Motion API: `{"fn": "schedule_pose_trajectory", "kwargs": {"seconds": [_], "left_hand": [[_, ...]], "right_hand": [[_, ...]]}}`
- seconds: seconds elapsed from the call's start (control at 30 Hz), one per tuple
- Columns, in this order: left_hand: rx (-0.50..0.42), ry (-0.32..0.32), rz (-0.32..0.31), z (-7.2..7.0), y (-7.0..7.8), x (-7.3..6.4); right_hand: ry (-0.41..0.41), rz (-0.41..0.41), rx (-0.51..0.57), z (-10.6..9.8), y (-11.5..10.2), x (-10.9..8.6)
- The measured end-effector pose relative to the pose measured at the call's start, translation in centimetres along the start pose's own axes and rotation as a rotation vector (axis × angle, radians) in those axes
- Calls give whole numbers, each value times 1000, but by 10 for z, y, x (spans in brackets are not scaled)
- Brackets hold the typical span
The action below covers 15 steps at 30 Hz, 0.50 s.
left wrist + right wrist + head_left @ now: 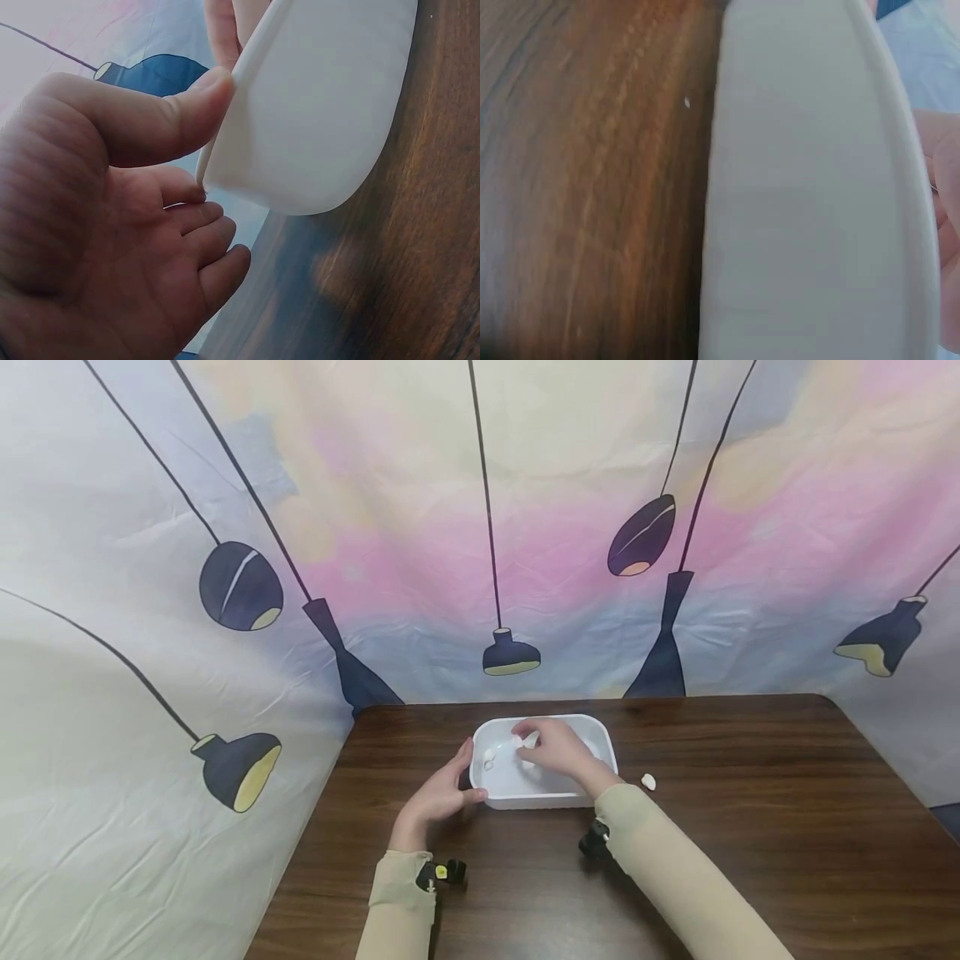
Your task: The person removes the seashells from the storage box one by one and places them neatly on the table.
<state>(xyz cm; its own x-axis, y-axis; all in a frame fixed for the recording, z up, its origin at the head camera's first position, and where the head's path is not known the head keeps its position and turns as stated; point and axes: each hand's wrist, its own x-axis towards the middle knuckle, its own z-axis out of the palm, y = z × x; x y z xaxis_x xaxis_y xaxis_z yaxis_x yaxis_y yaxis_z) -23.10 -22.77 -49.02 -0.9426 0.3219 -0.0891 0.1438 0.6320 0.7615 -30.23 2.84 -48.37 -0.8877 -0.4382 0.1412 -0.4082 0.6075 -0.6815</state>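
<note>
A white rectangular tray (pixel 525 797) with rounded corners sits near the table's far edge. My left hand (pixel 441 789) grips its left end. In the left wrist view the thumb (pixel 206 101) lies along the rim and the index fingertip touches the rim just below. Over the inside of the tray, my right hand (pixel 557 747) pinches a small white piece (pixel 531 740), shell-like in shape, between thumb and fingers. A few more white bits (pixel 489 758) lie at the tray's left end. In the right wrist view the tray wall (pixel 802 187) hides most of that hand.
One loose white piece (pixel 648 782) lies on the brown wooden table (pixel 735 827) to the right of the tray. Behind the table hangs a pastel cloth (pixel 420 568) printed with dark lamps. Each wrist carries a small black camera.
</note>
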Motion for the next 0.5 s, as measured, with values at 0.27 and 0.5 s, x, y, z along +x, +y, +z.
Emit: {"fn": "schedule_pose_trajectory", "kwargs": {"seconds": [0.27,0.5], "left_hand": [[-1,15,0,2,0,0],[-5,22,17,2,0,1]], "right_hand": [[48,10,48,-21,11,-18],[102,9,94,-34,20,-31]]}}
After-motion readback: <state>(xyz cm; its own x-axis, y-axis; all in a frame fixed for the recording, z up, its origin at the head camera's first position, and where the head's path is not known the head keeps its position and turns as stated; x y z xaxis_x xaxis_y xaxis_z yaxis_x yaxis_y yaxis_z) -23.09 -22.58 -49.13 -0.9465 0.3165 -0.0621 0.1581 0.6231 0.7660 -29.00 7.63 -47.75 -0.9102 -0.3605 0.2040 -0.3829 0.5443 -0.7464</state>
